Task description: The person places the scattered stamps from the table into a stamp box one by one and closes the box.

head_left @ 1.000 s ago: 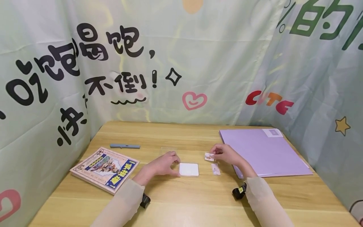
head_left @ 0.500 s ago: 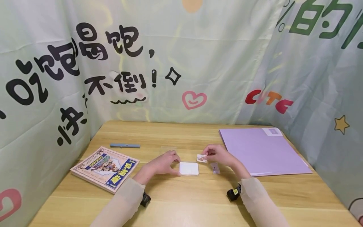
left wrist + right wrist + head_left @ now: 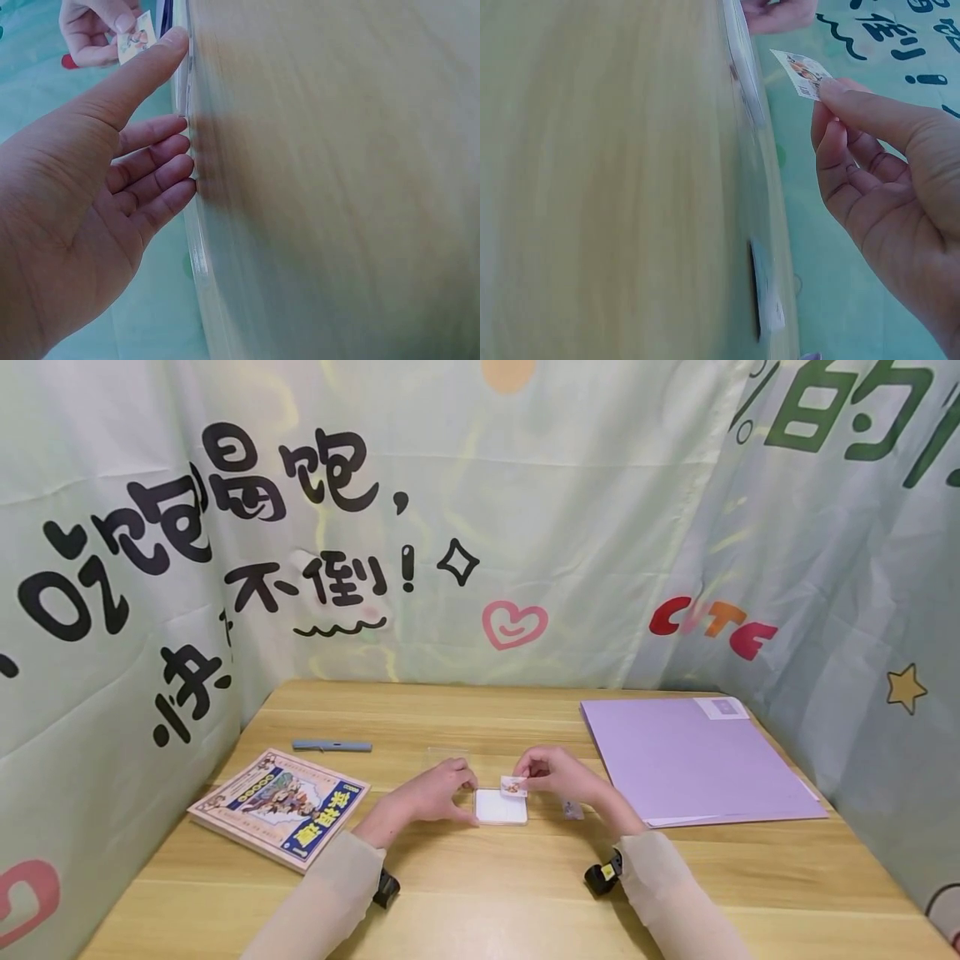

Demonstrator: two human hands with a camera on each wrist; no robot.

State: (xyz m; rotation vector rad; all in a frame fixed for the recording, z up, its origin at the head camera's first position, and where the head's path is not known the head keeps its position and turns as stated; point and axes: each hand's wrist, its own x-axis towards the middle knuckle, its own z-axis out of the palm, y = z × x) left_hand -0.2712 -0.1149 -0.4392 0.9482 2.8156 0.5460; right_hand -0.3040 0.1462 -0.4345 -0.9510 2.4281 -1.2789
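My right hand (image 3: 558, 772) pinches a small stamp-like picture card (image 3: 802, 73) between thumb and fingers. White-bordered, with a reddish picture, the card is held over the upper right corner of a flat white square case (image 3: 498, 810) on the table. At the case's left side rests my left hand (image 3: 438, 793), thumb near the lower corner and fingers by the upper one. In the left wrist view its fingers (image 3: 154, 165) are extended, with their tips down at the tabletop. Another small picture card (image 3: 573, 811) lies right of the case, partly covered by my right forearm.
A clear thin plastic piece (image 3: 447, 752) lies behind my left hand. To the left are an illustrated book (image 3: 281, 806) and a blue-grey pen (image 3: 332, 746). A large purple folder (image 3: 697, 760) covers the table's right side. Printed curtains (image 3: 585, 527) hang around the table's back and sides.
My right hand has moved left, carrying the small picture card from beside the case to over its upper right corner. My left hand has stayed at the case.
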